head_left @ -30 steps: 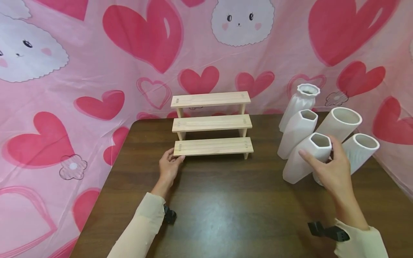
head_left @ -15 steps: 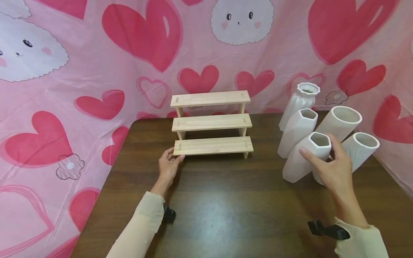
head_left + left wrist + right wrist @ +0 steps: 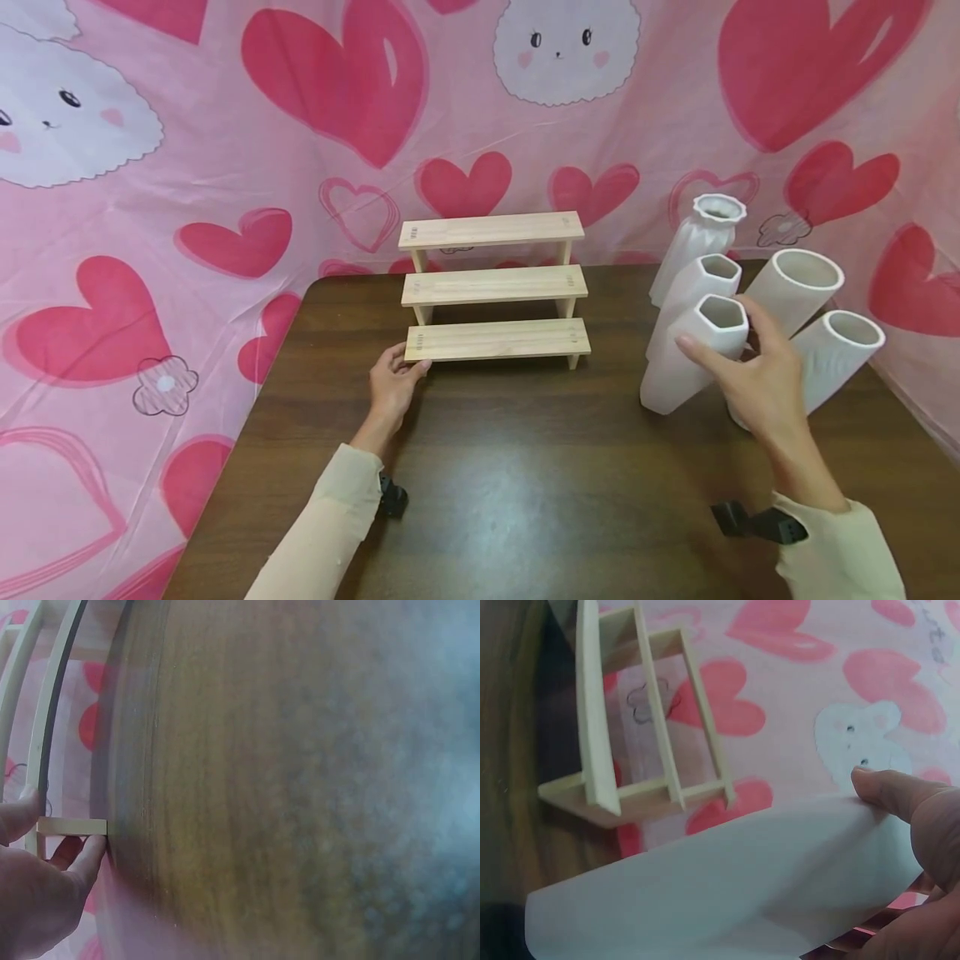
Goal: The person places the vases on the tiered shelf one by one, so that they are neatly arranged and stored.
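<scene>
Brown wooden counter (image 3: pixel 480 483): left hand (image 3: pixel 390 387) pinches stepped pale-wood stand (image 3: pixel 495 340); right hand (image 3: pixel 763 385) pinches white faceted vase (image 3: pixel 674 377), now shifted nearer.

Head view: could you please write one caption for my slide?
The right hand grips a white vase while the left hand holds a three-tier wooden stand.

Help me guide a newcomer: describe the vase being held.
On the brown table, right of the wooden stepped shelf, white vases cluster. The front-left vase has an angular mouth, like one behind it, but only it is in the right hand.
</scene>
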A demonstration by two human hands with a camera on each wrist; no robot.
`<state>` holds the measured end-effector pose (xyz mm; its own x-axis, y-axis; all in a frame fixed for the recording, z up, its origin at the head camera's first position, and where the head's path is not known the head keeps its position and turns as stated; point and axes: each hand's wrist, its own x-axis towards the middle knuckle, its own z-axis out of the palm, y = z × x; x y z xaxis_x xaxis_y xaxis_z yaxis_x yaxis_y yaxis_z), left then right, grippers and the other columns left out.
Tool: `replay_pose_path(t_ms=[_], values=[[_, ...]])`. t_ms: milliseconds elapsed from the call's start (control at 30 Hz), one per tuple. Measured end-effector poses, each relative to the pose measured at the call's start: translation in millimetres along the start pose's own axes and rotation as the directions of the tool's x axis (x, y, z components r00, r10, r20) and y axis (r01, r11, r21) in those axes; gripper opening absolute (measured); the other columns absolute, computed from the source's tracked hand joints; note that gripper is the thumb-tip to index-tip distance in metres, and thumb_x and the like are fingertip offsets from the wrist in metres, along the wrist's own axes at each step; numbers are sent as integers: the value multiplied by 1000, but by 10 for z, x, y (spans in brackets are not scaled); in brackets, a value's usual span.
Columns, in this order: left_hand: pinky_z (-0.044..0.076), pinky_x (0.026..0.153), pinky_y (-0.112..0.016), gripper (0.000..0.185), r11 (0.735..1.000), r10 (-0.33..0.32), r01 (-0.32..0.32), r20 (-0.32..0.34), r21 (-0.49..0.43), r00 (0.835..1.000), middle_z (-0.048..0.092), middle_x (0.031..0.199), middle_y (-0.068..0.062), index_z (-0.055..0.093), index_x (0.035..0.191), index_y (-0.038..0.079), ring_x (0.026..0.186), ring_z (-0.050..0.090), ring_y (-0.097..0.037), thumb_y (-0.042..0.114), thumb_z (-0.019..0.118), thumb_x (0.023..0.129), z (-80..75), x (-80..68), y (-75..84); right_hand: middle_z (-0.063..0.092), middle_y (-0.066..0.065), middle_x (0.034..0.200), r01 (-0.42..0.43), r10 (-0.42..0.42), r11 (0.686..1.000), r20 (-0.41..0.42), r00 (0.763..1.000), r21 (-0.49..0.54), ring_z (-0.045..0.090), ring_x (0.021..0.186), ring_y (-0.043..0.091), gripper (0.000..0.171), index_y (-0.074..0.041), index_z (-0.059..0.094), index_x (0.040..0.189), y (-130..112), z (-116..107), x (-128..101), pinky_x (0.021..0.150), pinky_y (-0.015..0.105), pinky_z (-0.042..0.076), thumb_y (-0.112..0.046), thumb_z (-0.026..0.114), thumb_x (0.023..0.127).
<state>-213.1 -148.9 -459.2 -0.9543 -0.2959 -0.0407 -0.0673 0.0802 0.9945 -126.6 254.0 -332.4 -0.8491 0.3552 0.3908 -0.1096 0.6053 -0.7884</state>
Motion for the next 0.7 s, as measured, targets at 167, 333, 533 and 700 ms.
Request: replay_pose_path(t_ms=[167,333,533,700], values=[[50,66,-20,50,1000,-7,7,-3,15,1000,61,103,-12,50,118,7,83,58,-18,8,71,73,2,0,2,56,0,103,68,-68,998,33,997,10,48,83,6,59,-27,52,120,-122,49,49,66,10,39,-22,78,66],[50,67,-21,49,1000,-2,2,-1,5,1000,60,103,-12,50,117,7,84,58,-19,7,71,73,1,16,-3,56,1,103,60,-62,997,50,997,39,49,84,6,59,-25,52,119,-189,107,70,66,11,39,-22,77,66],[50,67,-21,49,1000,-1,1,0,8,1000,60,103,-11,50,116,7,85,58,-20,8,71,73,2,25,-6,54,-1,102,62,-65,997,96,993,36,51,81,8,61,-22,50,122,-259,182,117,62,11,42,-23,77,67],[50,65,-20,49,1000,10,-10,7,13,1000,60,105,-12,50,117,6,85,57,-21,8,71,73,-1,18,-10,54,-3,99,69,-75,997,154,985,45,53,77,9,60,-22,49,121,-427,244,142,57,14,45,-26,76,68]])
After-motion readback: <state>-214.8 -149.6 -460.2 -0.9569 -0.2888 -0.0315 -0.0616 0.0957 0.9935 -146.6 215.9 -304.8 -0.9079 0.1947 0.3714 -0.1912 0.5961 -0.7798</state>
